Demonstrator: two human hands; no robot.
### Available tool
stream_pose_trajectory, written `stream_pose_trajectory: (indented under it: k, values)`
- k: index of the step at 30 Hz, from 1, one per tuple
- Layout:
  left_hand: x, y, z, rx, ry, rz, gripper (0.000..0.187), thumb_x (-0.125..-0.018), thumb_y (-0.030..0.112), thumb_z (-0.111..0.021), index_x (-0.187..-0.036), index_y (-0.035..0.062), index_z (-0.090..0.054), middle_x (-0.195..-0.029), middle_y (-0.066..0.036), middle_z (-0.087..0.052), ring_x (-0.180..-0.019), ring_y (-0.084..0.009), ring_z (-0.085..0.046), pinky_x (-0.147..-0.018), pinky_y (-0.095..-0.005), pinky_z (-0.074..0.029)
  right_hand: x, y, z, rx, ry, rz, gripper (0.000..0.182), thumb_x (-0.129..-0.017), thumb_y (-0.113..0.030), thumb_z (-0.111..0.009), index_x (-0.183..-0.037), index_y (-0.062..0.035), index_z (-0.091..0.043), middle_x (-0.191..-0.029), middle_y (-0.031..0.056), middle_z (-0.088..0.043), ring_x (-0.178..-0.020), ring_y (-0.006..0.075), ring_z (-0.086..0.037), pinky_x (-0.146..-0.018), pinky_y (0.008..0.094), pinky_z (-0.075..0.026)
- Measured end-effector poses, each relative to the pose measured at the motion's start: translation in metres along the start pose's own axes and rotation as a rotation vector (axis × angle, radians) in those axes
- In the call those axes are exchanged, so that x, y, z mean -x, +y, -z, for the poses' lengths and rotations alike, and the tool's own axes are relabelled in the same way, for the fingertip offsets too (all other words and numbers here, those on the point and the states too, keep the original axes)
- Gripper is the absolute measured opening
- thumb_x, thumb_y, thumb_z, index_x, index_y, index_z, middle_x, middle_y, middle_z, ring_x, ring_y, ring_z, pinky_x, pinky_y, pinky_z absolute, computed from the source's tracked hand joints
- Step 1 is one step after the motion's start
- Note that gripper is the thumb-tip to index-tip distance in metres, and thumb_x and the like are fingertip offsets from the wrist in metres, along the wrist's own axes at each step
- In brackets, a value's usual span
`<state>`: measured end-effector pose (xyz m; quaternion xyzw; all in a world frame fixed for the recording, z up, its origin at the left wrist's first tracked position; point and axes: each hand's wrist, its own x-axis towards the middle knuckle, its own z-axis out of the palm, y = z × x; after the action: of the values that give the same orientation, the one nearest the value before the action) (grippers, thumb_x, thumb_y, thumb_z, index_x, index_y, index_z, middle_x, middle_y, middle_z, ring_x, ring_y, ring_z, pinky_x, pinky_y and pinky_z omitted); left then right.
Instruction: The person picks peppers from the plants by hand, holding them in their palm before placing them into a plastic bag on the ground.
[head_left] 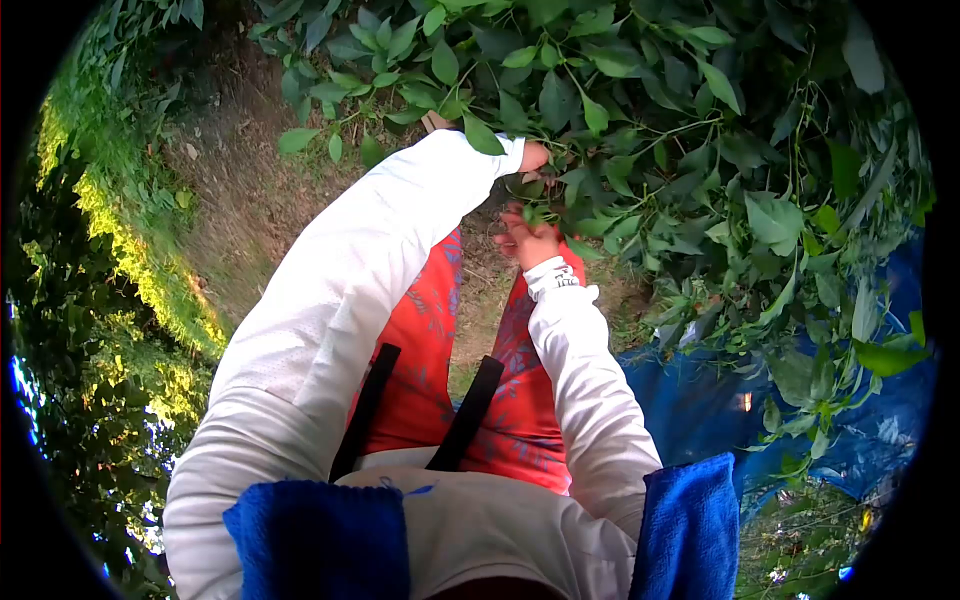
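My left hand (535, 157) reaches into the leafy green plant (620, 140). Leaves hide its fingers, and only a bit of skin past the white cuff shows. Just below it, my right hand (527, 240) is raised at the lower edge of the foliage, palm partly turned up. Its fingers are apart and somewhat blurred, near the stems and leaves, with nothing visible in them. Which arm belongs to which side is read from the sleeves: the left sleeve (330, 250) crosses from the left, the right sleeve (590, 370) rises from the lower right.
Bare brown soil (240, 190) lies at the left, bordered by grass and yellow-green plants (120, 240). A blue sheet (680, 400) spreads at the right under hanging branches. Red patterned trousers (410, 350), black straps and blue cloths are on my body.
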<state>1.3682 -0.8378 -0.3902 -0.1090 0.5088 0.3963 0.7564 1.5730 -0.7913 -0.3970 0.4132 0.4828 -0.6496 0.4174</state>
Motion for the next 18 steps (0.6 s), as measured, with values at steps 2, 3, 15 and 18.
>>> stream_pose_trajectory:
  k: [2, 3, 15, 18]
  values:
    - [0.003, 0.004, -0.001, 0.034, -0.014, 0.001, 0.036, -0.078, 0.031, -0.058, -0.106, 0.0079, -0.055, -0.088, -0.007, -0.061, -0.073, -0.0176, -0.057, -0.063, -0.0300, -0.046, -0.027, 0.069, 0.019, 0.366, 0.145, 0.109, 0.031, -0.084, -0.012, -0.048, -0.114, -0.0063, -0.048, -0.102, 0.0082, -0.057, -0.073, 0.0172, -0.059, -0.059, 0.0290, -0.048]
    - [0.004, 0.006, -0.002, 0.047, -0.021, 0.001, 0.036, -0.078, 0.032, -0.058, -0.105, 0.0080, -0.056, -0.087, -0.007, -0.061, -0.072, -0.0171, -0.057, -0.062, -0.0296, -0.046, -0.021, 0.064, 0.026, 0.319, 0.218, 0.148, 0.030, -0.084, -0.012, -0.049, -0.113, -0.0060, -0.048, -0.101, 0.0078, -0.057, -0.073, 0.0169, -0.058, -0.060, 0.0288, -0.048]
    - [0.018, -0.014, 0.000, 0.283, -0.045, 0.108, 0.033, -0.079, 0.036, -0.058, -0.092, 0.0058, -0.059, -0.070, -0.005, -0.061, -0.055, -0.0129, -0.057, -0.048, -0.0250, -0.044, 0.046, -0.057, 0.052, -0.300, 0.118, 0.276, 0.021, -0.082, -0.011, -0.053, -0.102, -0.0023, -0.053, -0.091, 0.0033, -0.058, -0.073, 0.0130, -0.055, -0.064, 0.0265, -0.045]
    - [0.036, -0.016, -0.005, 0.188, -0.102, -0.043, 0.031, -0.075, 0.033, -0.064, -0.083, 0.0033, -0.058, -0.080, -0.003, -0.061, -0.057, -0.0134, -0.057, -0.051, -0.0262, -0.046, 0.054, -0.085, 0.038, -0.484, 0.070, 0.063, 0.021, -0.080, -0.011, -0.061, -0.098, -0.0017, -0.057, -0.095, 0.0045, -0.060, -0.086, 0.0109, -0.055, -0.075, 0.0243, -0.043]
